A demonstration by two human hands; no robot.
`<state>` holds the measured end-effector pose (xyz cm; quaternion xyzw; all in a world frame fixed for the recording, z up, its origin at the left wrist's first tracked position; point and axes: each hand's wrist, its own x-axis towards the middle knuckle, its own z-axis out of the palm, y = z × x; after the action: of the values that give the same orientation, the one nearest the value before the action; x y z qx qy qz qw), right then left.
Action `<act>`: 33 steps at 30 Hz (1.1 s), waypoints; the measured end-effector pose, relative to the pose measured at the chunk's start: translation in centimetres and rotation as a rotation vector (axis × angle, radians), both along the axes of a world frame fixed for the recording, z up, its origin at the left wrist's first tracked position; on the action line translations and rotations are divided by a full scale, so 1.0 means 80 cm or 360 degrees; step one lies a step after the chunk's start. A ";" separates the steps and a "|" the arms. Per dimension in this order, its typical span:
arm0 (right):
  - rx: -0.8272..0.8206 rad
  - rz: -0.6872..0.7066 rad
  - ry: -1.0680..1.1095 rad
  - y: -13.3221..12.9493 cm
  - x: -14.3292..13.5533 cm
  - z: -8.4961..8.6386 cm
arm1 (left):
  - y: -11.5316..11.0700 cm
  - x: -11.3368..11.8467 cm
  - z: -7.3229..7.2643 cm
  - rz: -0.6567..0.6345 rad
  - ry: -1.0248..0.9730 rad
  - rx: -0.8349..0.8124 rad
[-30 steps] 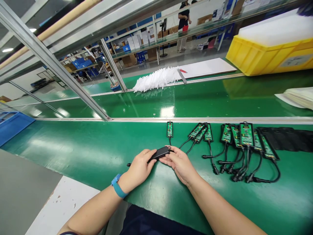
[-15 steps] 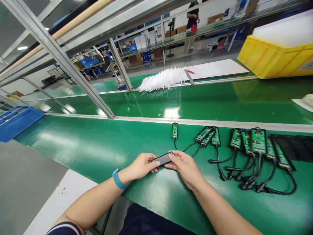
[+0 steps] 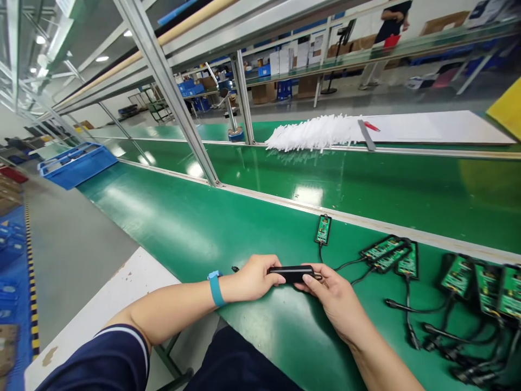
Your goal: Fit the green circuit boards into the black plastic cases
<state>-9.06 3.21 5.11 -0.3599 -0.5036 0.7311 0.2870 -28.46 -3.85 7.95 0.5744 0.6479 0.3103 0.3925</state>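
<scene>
Between my two hands is a slim black plastic case, held level above the green bench. My left hand pinches its left end, thumb in front. A black plug tip pokes out behind that hand. On the right end, my right hand closes with thumb and fingers, beside a small loop. Just beyond my hands lies one open case with a green circuit board. To the right are more open cases with boards and short black cables.
A blue tray sits at the bench's far left. White strips, a steel ruler and a white board lie on the rear shelf. A metal post rises ahead. A person stands in the background.
My view has swung left, so the scene sits further right. The case has been tilted: its grey flat face showed before, and now its black side with a narrow light strip shows. Both hands keep their hold.
</scene>
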 end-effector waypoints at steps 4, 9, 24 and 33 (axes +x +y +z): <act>0.0033 -0.0091 -0.0065 -0.002 -0.001 0.000 | -0.004 0.004 0.009 -0.0065 0.0302 0.0191; 0.0048 -0.0114 -0.0107 -0.003 -0.004 0.002 | -0.003 0.004 0.005 -0.0110 0.0405 0.0258; -0.0445 0.0013 0.0273 0.006 0.002 0.008 | 0.010 0.012 0.010 -0.0087 -0.1654 -0.1022; -0.0588 -0.0005 0.0415 0.005 0.000 0.005 | 0.005 0.025 0.037 -0.0146 -0.1312 -0.0968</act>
<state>-9.05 3.65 5.49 -0.3096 -0.3194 0.8507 0.2799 -26.42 -3.43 10.94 0.2919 0.4743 0.2910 0.7779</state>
